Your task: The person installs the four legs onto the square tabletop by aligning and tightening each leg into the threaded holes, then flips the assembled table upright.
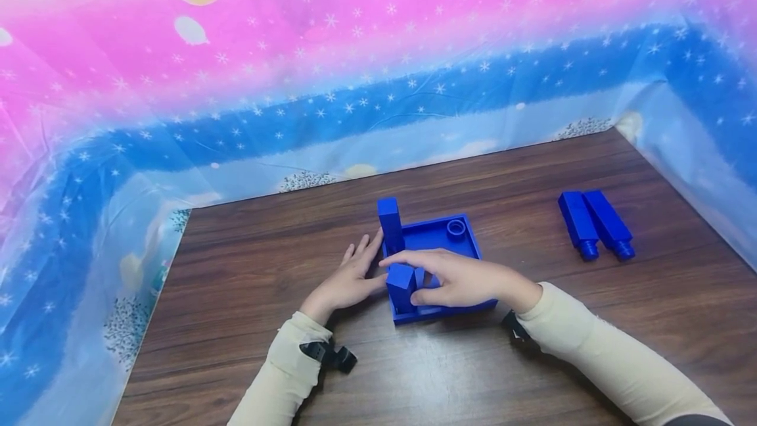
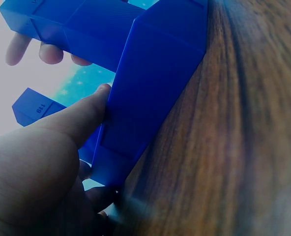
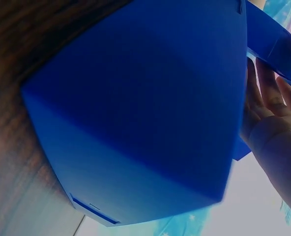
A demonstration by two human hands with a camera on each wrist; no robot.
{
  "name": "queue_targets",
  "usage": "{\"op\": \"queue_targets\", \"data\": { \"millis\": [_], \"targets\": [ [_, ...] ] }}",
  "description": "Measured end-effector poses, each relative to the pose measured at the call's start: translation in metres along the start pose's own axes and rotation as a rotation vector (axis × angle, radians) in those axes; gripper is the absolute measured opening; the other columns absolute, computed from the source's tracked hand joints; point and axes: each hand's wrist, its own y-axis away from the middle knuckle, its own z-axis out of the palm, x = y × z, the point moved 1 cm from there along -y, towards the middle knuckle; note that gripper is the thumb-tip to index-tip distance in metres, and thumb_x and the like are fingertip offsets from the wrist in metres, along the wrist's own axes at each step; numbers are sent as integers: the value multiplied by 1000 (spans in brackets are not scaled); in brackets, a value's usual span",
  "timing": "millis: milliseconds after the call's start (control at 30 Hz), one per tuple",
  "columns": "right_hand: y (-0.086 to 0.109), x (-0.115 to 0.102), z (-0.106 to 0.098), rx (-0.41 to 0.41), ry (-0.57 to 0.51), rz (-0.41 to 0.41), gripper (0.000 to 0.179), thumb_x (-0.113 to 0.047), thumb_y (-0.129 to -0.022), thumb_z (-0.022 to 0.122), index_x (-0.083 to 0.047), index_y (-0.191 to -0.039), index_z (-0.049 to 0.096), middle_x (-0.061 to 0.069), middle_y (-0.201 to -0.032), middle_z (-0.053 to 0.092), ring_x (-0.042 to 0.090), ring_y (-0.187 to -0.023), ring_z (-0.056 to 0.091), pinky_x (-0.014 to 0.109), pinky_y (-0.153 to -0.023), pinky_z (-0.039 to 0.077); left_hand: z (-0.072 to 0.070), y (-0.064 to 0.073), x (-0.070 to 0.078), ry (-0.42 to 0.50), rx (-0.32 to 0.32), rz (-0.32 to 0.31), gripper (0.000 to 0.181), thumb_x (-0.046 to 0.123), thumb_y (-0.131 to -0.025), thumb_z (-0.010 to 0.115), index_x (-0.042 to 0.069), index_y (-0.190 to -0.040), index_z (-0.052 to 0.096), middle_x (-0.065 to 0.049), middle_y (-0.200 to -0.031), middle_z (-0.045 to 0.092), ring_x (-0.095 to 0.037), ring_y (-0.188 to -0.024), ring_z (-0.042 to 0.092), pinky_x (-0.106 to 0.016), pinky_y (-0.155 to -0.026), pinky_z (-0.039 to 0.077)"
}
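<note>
A shallow blue square tray [image 1: 432, 236] with a raised rim lies on the table, like a toy tabletop turned upside down. At its near left corner stands a blue square leg [image 1: 402, 286], which my right hand [image 1: 458, 279] grips between thumb and fingers. Another blue leg [image 1: 389, 221] rises upright from the far left corner. My left hand [image 1: 345, 283] lies along the tray's left side with fingers stretched out. In the left wrist view its thumb [image 2: 89, 110] presses against the tray's side wall [image 2: 150, 88]. The lower end of the gripped leg is hidden.
Two more blue legs [image 1: 572, 219] with threaded ends lie side by side to the right. A round socket [image 1: 456, 229] shows in the tray's far right corner. The wooden table [image 1: 266, 242] ends at a patterned pink and blue cloth [image 1: 367, 77] behind.
</note>
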Motion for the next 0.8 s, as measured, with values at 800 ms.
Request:
{"op": "queue_targets", "data": {
  "millis": [800],
  "targets": [
    [-1,1,-2,23,36,28,64,-28,-102,73,-13,-158,46,-4,-127,63,15,-85,60,33,-74,54,-2,1,1,9,-4,-19,93,52,-103,62,25,-171,5,-8,-176,9,-32,-162,-9,-62,-128,-1]
  ]
}}
